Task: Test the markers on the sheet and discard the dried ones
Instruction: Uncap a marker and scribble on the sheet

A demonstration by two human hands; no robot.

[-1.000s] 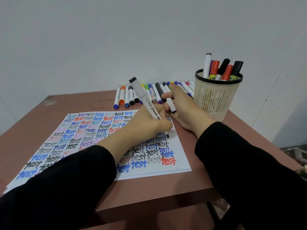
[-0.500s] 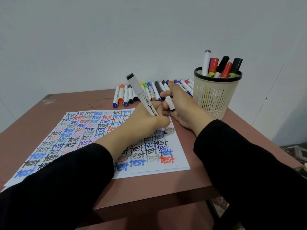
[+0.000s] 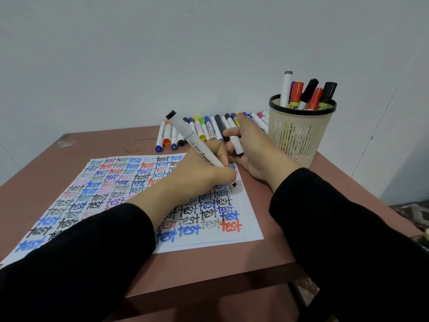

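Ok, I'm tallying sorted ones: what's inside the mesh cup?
The mesh cup holds a white grey-capped marker, two red caps, two black caps, a sliver of blue. Their lower ends, and anything shorter, are largely hidden behind its wall.

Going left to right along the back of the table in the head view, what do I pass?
Blue-capped marker → orange-capped marker → yellow-capped marker → right hand → basket.
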